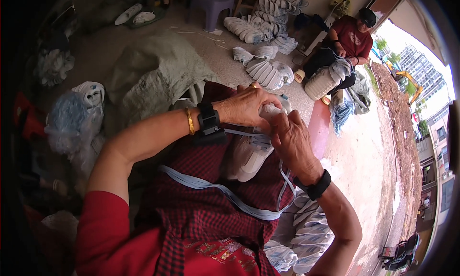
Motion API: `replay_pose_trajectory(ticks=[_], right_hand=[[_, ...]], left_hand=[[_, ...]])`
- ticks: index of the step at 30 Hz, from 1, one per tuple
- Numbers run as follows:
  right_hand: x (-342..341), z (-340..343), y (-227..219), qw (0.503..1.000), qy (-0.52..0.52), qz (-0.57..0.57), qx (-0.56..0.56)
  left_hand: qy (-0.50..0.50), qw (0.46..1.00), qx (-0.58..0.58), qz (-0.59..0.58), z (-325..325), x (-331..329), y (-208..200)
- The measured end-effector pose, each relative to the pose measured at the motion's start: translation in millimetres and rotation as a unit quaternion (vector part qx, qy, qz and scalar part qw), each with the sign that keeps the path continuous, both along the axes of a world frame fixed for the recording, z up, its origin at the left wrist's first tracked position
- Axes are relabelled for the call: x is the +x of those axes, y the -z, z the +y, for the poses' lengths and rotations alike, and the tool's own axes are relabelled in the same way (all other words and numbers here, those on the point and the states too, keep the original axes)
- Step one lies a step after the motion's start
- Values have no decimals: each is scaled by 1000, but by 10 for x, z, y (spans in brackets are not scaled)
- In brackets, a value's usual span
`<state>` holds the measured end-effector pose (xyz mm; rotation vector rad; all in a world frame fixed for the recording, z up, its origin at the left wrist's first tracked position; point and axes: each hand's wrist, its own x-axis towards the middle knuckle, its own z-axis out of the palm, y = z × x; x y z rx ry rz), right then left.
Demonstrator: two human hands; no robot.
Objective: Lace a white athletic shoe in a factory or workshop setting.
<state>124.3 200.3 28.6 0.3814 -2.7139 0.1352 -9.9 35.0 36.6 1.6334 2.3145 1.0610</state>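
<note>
A white shoe (249, 160) rests on my lap over a red-and-black checked apron (191, 204). My left hand (249, 105) grips the shoe's upper part from the far side, its fingers closed around it. Across from it, my right hand (294, 141) is bent in a pinch at the shoe's opening, with a pale blue shoelace (284, 174) running down from beneath it. Its fingertips are partly hidden by the knuckles. A bundle of light blue laces (211, 185) lies across the apron. Another lace stretches from the shoe toward my left wrist.
White shoes (311, 237) are stacked by my right leg; more rows (261, 72) cover the floor ahead. A large grey-green sack (148, 74) lies to the left, beside bagged shoes (72, 117). A seated person (352, 41) handles shoes at far right. A purple chair (213, 7) stands behind.
</note>
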Motion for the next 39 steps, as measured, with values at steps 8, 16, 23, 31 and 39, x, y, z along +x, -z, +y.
replay_pose_trajectory(ticks=[8,16,23,31,39], right_hand=[[615,1239,-298,988,152,-14,29],[467,482,-204,965,51,-71,-249],[462,242,43,973,28,-62,-222],[357,273,199,966,17,0,-257],[255,327,308,953,61,-75,-287]], left_hand=[[-31,979,147,136,-74,127,115],[34,971,106,213,14,374,254],[-35,957,127,257,177,447,342],[-21,973,68,218,207,412,267],[-11,987,6,160,217,385,290]])
